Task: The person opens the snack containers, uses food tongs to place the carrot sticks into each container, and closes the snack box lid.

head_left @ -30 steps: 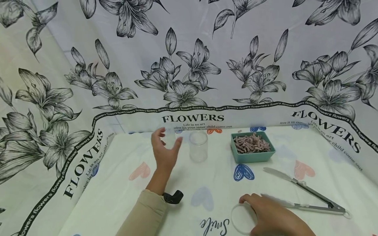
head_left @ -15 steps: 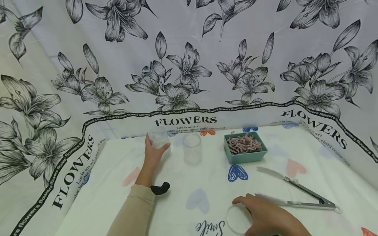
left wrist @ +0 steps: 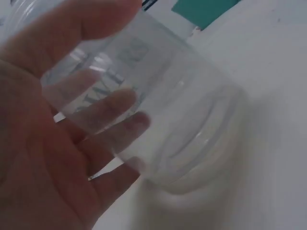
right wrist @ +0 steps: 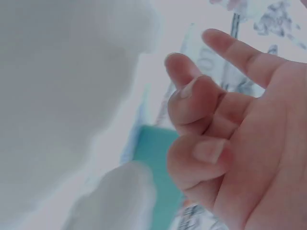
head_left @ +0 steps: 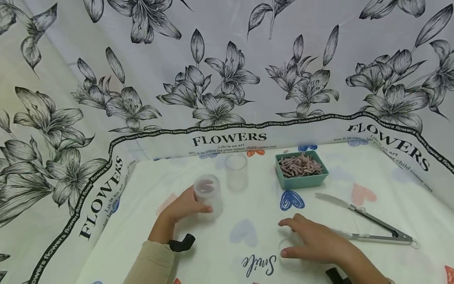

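Note:
My left hand [head_left: 182,207] holds a clear plastic jar [head_left: 214,203], thumb on its near side. The left wrist view shows the fingers curled round the far wall of the jar [left wrist: 192,120], its base close over the tablecloth. My right hand [head_left: 315,240] is over a clear round lid [head_left: 294,266] near the front, which the hand partly hides. Its thumb and index finger are spread apart. In the right wrist view several fingers of the right hand [right wrist: 259,134] are loosely bent, and nothing shows in them.
A second clear jar [head_left: 237,173] stands upright at the back. Right of it is a teal box [head_left: 303,182] heaped with brownish-purple strips [head_left: 301,165]. Metal tongs [head_left: 376,225] lie spread on the right, partly behind my right hand. A flower-printed curtain [head_left: 227,90] borders the table.
My left hand has taken hold of the jar at the back left and brought it nearer. The right hand has let go of the lid's edge and lifted slightly, its fingers spreading.

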`<state>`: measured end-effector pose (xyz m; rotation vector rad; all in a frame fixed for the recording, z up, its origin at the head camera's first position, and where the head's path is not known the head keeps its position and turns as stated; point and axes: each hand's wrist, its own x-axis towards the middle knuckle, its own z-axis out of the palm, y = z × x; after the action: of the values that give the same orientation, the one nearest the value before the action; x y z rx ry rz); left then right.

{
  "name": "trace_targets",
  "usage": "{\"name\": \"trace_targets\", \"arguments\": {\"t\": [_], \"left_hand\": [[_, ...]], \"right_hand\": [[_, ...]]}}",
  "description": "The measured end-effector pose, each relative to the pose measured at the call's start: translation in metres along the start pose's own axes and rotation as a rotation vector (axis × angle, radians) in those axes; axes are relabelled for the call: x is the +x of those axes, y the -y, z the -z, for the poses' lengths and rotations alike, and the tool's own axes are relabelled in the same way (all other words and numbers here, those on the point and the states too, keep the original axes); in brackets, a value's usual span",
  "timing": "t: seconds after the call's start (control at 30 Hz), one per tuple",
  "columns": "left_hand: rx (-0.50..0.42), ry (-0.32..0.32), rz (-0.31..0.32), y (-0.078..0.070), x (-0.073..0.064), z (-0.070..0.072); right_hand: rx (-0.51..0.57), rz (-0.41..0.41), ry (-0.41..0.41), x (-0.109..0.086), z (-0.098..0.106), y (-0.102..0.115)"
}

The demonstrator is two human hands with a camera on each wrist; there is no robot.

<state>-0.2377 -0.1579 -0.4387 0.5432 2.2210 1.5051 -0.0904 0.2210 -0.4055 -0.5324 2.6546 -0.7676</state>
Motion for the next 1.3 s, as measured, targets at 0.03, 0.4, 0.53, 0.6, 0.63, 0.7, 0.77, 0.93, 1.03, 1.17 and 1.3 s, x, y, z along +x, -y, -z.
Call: {"name": "trace_targets", "arguments": {"t": [0.03, 0.4, 0.53, 0.6, 0.63, 0.7, 0.77, 0.93, 1.03, 1.17, 1.3], "left_hand": [[0.021, 0.061, -0.026, -0.004, -0.004, -0.007], [0.638, 0.065, -0.226, -0.075, -0.007, -0.108], [0.934, -0.189, -0.301, -0.089, -0.009, -0.136], [0.922, -0.256, -0.324, -0.091, -0.011, -0.144], [0.874, -0.264, -0.328, -0.091, -0.012, -0.147], [0.685, -0.204, -0.299, -0.089, -0.014, -0.148], [0.465, -0.077, -0.259, -0.084, -0.015, -0.143], [0.032, 0.313, -0.191, -0.069, -0.014, -0.114], [0.053, 0.311, -0.181, -0.067, -0.015, -0.104], [0.285, 0.141, -0.164, -0.075, -0.018, -0.107], [0.475, 0.081, -0.159, -0.084, -0.021, -0.112]], "right_hand": [[0.002, -0.001, -0.01, 0.003, 0.003, 0.007], [0.033, -0.148, -0.239, 0.05, 0.004, 0.065], [0.005, -0.189, -0.409, 0.056, 0.002, 0.064], [-0.007, -0.16, -0.51, 0.055, 0.001, 0.062], [-0.015, -0.135, -0.555, 0.053, 0.001, 0.061], [-0.048, -0.05, -0.631, 0.051, 0.0, 0.059], [-0.073, 0.074, -0.683, 0.05, -0.002, 0.057], [-0.038, 0.409, -0.526, 0.044, 0.005, 0.054], [0.044, 0.43, -0.339, 0.039, 0.015, 0.054], [0.109, 0.219, -0.243, 0.035, 0.02, 0.056], [0.121, 0.016, -0.157, 0.036, 0.022, 0.055]]}}
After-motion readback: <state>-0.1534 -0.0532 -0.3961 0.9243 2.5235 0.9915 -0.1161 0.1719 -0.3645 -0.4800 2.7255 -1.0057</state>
